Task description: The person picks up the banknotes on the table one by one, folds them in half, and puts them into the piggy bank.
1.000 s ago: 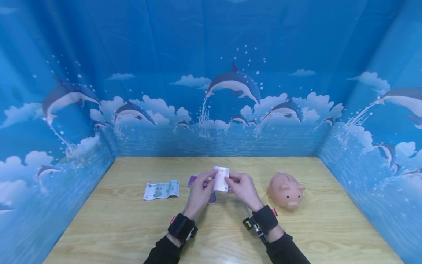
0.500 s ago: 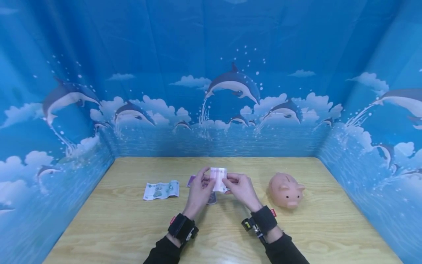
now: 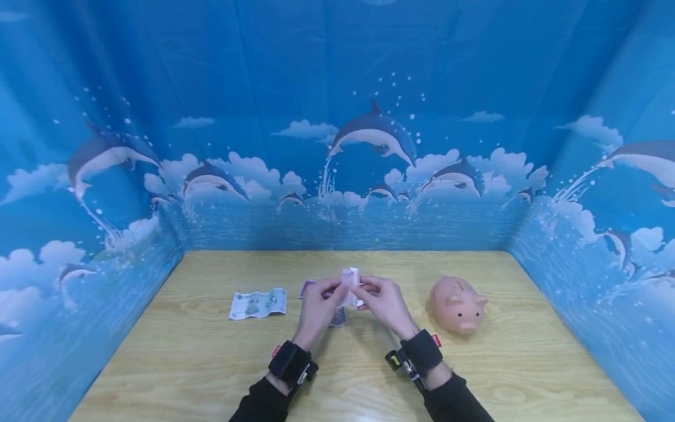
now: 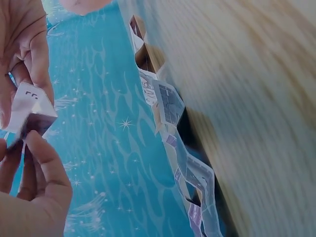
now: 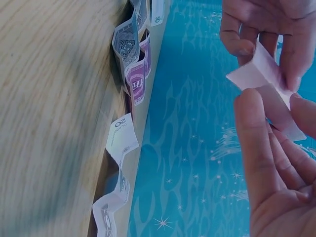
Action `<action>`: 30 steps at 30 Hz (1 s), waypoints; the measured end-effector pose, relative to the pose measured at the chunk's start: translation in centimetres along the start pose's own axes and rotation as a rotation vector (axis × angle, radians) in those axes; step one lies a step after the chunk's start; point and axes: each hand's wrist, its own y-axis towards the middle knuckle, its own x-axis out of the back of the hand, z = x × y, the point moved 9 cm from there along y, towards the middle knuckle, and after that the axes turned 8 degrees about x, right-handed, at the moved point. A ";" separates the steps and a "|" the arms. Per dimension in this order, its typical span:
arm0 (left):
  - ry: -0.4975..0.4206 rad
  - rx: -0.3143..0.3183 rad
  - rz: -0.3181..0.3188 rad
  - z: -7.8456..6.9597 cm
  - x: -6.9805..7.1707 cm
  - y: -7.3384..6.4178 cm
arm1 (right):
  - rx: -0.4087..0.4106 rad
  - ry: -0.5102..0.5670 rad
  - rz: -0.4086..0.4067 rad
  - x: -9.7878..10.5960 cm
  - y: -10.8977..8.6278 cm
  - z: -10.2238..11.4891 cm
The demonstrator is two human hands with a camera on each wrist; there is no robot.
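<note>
Between both hands, a pale pink banknote (image 3: 349,288) is raised over the middle of the table, bent along a crease. My left hand (image 3: 318,309) pinches its left side between thumb and fingers. The opposite side is pinched by my right hand (image 3: 387,303). In the left wrist view the banknote (image 4: 30,106) stands up as an angled fold, with a darker flap near the left fingertips. From the right wrist the banknote (image 5: 269,81) shows two panels meeting at the crease. Behind the hands lie a purple banknote (image 3: 306,288) and a grey-blue banknote (image 3: 339,317), both partly hidden.
A wrinkled green banknote (image 3: 258,304) lies left of the hands on the wooden table (image 3: 200,363). To the right sits a pink piggy bank (image 3: 457,305) with a slot in its back. A blue dolphin-print curtain (image 3: 337,223) surrounds the table's back and sides.
The banknote shifted slightly left and showed flat and wide half a second ago; now it is bent into a narrower shape. Both hands have drawn closer together around it.
</note>
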 end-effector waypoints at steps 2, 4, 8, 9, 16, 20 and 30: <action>0.022 -0.013 0.009 -0.2 -0.1 -0.1 | 0.014 -0.015 0.005 0.0 0.0 0.1; 0.046 -0.036 0.012 -0.4 -0.2 -0.1 | 0.028 -0.045 0.008 0.1 0.0 0.2; 0.067 -0.054 0.022 -0.5 -0.4 0.0 | 0.037 -0.077 0.011 0.0 0.0 0.3; 0.068 -0.058 0.026 -0.5 -0.5 0.0 | 0.035 -0.080 0.015 0.0 0.0 0.3; 0.057 -0.074 0.065 -0.7 -0.8 0.0 | 0.030 -0.061 0.013 -0.2 -0.1 0.4; 0.067 -0.068 0.089 -0.6 -1.0 0.0 | 0.007 -0.035 0.010 -0.1 -0.1 0.3; 0.075 -0.094 0.138 -0.5 -1.3 -0.2 | -0.040 0.077 0.021 -0.2 -0.3 0.9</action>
